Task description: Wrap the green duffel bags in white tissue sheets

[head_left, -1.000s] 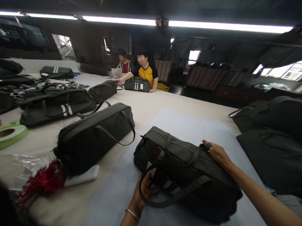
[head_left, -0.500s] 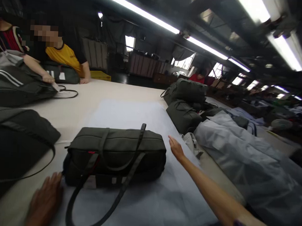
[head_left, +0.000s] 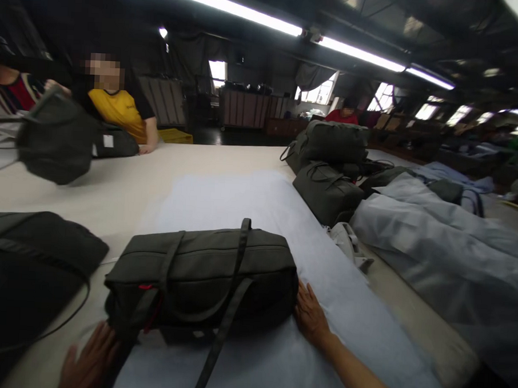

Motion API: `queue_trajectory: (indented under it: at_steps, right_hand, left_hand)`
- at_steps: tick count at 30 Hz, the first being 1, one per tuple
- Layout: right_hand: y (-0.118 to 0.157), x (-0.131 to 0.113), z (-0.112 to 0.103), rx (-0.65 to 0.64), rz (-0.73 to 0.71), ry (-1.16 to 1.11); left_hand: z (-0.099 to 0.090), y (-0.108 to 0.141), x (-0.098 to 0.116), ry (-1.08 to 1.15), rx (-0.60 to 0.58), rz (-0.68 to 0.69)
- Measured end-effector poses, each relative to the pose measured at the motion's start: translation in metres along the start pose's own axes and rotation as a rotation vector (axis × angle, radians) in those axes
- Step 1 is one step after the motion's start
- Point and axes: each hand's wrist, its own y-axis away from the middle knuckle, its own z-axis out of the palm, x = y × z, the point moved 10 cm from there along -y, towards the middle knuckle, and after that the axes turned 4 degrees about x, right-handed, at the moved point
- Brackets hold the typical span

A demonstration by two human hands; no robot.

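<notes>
A dark green duffel bag (head_left: pixel 204 271) with two strap handles lies in front of me on a pale plastic sheet (head_left: pixel 224 198). My right hand (head_left: pixel 311 313) rests flat against the bag's right end, fingers stretched out. At its lower left end is my left hand (head_left: pixel 91 358), fingers extended and touching or almost touching the bag. One handle hangs down the front side, and a small red tab shows at the bag's left. The bag's underside is hidden.
Another dark bag (head_left: pixel 27 275) lies close on the left. Stacked dark bags (head_left: pixel 329 163) and a translucent plastic-wrapped pile (head_left: pixel 436 259) line the right. Across the table (head_left: pixel 243 156), a person in a yellow and black shirt (head_left: pixel 120 111) stands near a lifted dark bag (head_left: pixel 58 134).
My right hand has moved in from beside the bag and now touches its right end. The left hand stays at the left end. Across the table, a bag has been lifted.
</notes>
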Motion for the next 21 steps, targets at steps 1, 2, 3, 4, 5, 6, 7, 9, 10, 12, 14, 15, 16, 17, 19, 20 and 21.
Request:
queue_trajectory:
  at_steps: [1,2,3,4,5,6,7,9,10,12,14,15,16,17,19,20,21]
  right_hand:
    - [0.001,0.004,0.003,-0.009,0.013,-0.028]
    - [0.000,0.009,0.005,-0.027,0.034,-0.066]
    - [-0.002,0.015,0.005,-0.044,0.067,-0.110]
    - [-0.005,0.021,0.000,-0.046,0.108,-0.160]
    - [-0.011,0.025,-0.011,-0.018,0.153,-0.209]
    - [-0.018,0.027,-0.031,0.044,0.194,-0.252]
    - [-0.027,0.025,-0.057,0.137,0.220,-0.289]
    - [-0.047,0.004,-0.119,0.344,0.197,-0.339]
    - [-0.060,-0.018,-0.148,0.411,0.131,-0.357]
    - [-0.090,-0.079,-0.186,0.396,-0.084,-0.366]
    - [-0.115,-0.147,-0.200,0.283,-0.345,-0.334]
    - [-0.124,-0.175,-0.200,0.218,-0.450,-0.324]
    - [-0.131,-0.198,-0.198,0.160,-0.526,-0.322]
    - [-0.138,-0.213,-0.194,0.112,-0.564,-0.330]
    - [-0.150,-0.224,-0.186,0.075,-0.546,-0.363]
    - [-0.154,-0.222,-0.184,0.081,-0.518,-0.376]
    - [-0.156,-0.218,-0.183,0.100,-0.498,-0.385]
  left_hand:
    - [-0.002,0.006,0.004,-0.034,-0.013,0.013]
    - [-0.006,0.011,0.007,-0.069,-0.021,0.004]
    - [-0.013,0.016,0.010,-0.099,-0.009,-0.037]
    - [-0.024,0.020,0.012,-0.110,0.026,-0.101]
    - [-0.036,0.023,0.015,-0.092,0.078,-0.181]
    - [-0.050,0.027,0.019,-0.045,0.142,-0.261]
    - [-0.064,0.032,0.025,0.045,0.214,-0.338]
    - [-0.080,0.040,0.042,0.287,0.305,-0.453]
    - [-0.082,0.042,0.053,0.407,0.309,-0.488]
    - [-0.077,0.043,0.080,0.592,0.244,-0.513]
    - [-0.069,0.044,0.107,0.686,0.146,-0.519]
    - [-0.067,0.045,0.118,0.721,0.115,-0.529]
    - [-0.066,0.046,0.128,0.761,0.089,-0.535]
    - [-0.066,0.047,0.139,0.799,0.065,-0.536]
    - [-0.068,0.048,0.166,0.876,0.011,-0.500]
    - [-0.069,0.049,0.182,0.911,-0.013,-0.465]
    - [-0.071,0.050,0.197,0.937,-0.036,-0.430]
